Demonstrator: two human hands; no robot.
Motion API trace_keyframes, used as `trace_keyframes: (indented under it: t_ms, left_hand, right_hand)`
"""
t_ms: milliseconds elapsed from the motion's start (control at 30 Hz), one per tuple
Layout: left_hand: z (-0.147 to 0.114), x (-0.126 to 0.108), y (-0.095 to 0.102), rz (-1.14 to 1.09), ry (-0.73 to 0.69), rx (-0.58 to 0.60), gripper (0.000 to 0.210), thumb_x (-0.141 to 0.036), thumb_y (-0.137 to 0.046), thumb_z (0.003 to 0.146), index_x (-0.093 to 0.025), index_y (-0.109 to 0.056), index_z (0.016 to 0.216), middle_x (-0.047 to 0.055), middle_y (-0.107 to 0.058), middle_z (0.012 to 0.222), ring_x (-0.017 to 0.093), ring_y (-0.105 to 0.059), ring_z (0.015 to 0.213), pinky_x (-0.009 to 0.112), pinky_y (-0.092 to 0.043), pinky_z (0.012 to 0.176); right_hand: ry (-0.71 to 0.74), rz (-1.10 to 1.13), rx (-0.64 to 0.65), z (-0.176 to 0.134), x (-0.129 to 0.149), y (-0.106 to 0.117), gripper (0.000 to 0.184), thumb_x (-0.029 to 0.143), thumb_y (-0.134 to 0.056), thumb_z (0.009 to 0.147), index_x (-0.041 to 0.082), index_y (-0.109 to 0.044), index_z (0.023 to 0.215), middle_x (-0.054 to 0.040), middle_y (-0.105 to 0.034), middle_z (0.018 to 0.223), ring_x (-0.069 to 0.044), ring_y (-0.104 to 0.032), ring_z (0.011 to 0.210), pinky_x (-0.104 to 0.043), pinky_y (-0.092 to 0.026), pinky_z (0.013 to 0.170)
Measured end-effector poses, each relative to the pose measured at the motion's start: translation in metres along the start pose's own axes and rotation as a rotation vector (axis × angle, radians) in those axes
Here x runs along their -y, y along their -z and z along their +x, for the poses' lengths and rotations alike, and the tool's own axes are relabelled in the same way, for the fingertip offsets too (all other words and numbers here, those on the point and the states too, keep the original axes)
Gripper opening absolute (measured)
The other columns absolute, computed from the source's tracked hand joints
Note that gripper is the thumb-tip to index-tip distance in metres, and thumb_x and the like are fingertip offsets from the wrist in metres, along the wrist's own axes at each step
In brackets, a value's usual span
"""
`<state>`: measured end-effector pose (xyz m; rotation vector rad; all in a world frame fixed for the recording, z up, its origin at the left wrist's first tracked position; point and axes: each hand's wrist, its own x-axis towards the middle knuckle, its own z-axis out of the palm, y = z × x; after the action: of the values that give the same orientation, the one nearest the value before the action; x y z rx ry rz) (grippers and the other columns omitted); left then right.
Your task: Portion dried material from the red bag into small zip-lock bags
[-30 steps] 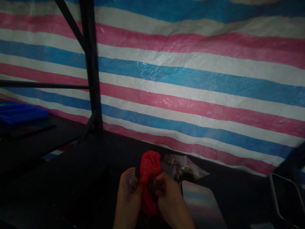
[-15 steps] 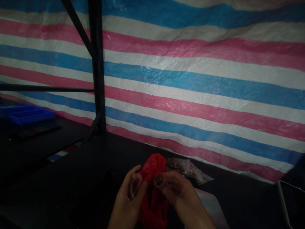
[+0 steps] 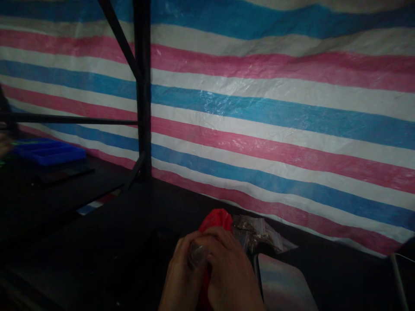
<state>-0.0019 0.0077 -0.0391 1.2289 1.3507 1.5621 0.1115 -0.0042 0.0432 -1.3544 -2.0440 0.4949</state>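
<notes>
My left hand (image 3: pixel 183 268) is closed around a small clear plastic bag, mostly hidden by my fingers. Pressed against it from the right, my right hand (image 3: pixel 225 263) is closed on a small clear round cup (image 3: pixel 197 255), which shows between the two hands at the bag's mouth. What is inside the cup cannot be made out now. Behind and below my hands lies a crumpled red plastic bag (image 3: pixel 218 216), largely covered by them. Several clear zip bags (image 3: pixel 259 233) with small brownish pieces lie just beyond my right hand.
A flat device with a shiny surface (image 3: pixel 285 280) lies right of my hands on the black table (image 3: pixel 136 224). At the far left are a blue compartment tray (image 3: pixel 52 152) and another person's blurred hand (image 3: pixel 4 144). A black metal post (image 3: pixel 144 95) stands before the striped sheet.
My right hand has moved left with the cup, from beside my left hand to touching it. The cup's brownish contents, seen earlier, are no longer visible. Another person's hand has appeared far left.
</notes>
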Motion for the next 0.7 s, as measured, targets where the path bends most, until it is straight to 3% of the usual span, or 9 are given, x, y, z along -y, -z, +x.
trace_keyframes:
  t_ms: [100, 233, 300, 467, 700]
  left_hand:
    - [0.000, 0.001, -0.001, 0.044, 0.000, 0.003, 0.046, -0.056, -0.067, 0.083, -0.022, -0.070, 0.113, 0.014, -0.077, 0.115, 0.033, -0.075, 0.105, 0.048, -0.060, 0.093]
    - [-0.002, -0.001, -0.001, 0.211, 0.011, -0.151, 0.045, -0.061, -0.066, 0.081, -0.023, -0.066, 0.105, 0.010, -0.073, 0.101, 0.031, -0.073, 0.092, 0.046, -0.059, 0.082]
    - [-0.004, -0.003, -0.001, 0.296, 0.047, -0.201, 0.044, -0.058, -0.067, 0.078, -0.023, -0.062, 0.104, 0.009, -0.071, 0.099, 0.032, -0.072, 0.091, 0.046, -0.057, 0.081]
    - [-0.001, -0.009, 0.004, 0.342, 0.135, -0.127, 0.025, -0.038, -0.063, 0.072, -0.027, -0.057, 0.094, 0.003, -0.066, 0.087, 0.029, -0.069, 0.079, 0.040, -0.052, 0.072]
    - [0.010, -0.003, 0.015, 0.250, 0.125, -0.202, 0.027, -0.034, -0.057, 0.070, -0.029, -0.053, 0.096, 0.002, -0.067, 0.087, 0.029, -0.070, 0.084, 0.039, -0.051, 0.077]
  right_hand:
    - [0.057, 0.047, -0.095, 0.002, -0.005, 0.005, 0.054, -0.006, -0.050, 0.084, 0.031, -0.081, 0.109, -0.0039, -0.075, 0.122, -0.024, -0.071, 0.113, -0.037, -0.053, 0.101]
    - [-0.031, 0.146, -0.185, 0.000, -0.022, 0.019, 0.044, 0.001, -0.053, 0.086, 0.027, -0.078, 0.111, -0.0050, -0.074, 0.121, -0.022, -0.070, 0.114, -0.033, -0.052, 0.101]
    - [-0.097, 0.160, -0.118, -0.003, -0.034, 0.021, 0.045, 0.000, -0.055, 0.080, 0.025, -0.077, 0.109, -0.0050, -0.075, 0.117, -0.023, -0.070, 0.113, -0.034, -0.051, 0.101]
    - [-0.128, 0.233, 0.132, -0.011, -0.053, 0.004, 0.048, -0.001, -0.054, 0.072, 0.025, -0.076, 0.106, -0.0024, -0.077, 0.109, -0.021, -0.072, 0.106, -0.030, -0.050, 0.095]
    - [-0.209, 0.045, 0.149, -0.016, -0.055, 0.012, 0.047, -0.004, -0.053, 0.071, 0.023, -0.078, 0.101, -0.0041, -0.080, 0.106, -0.025, -0.073, 0.105, -0.033, -0.048, 0.087]
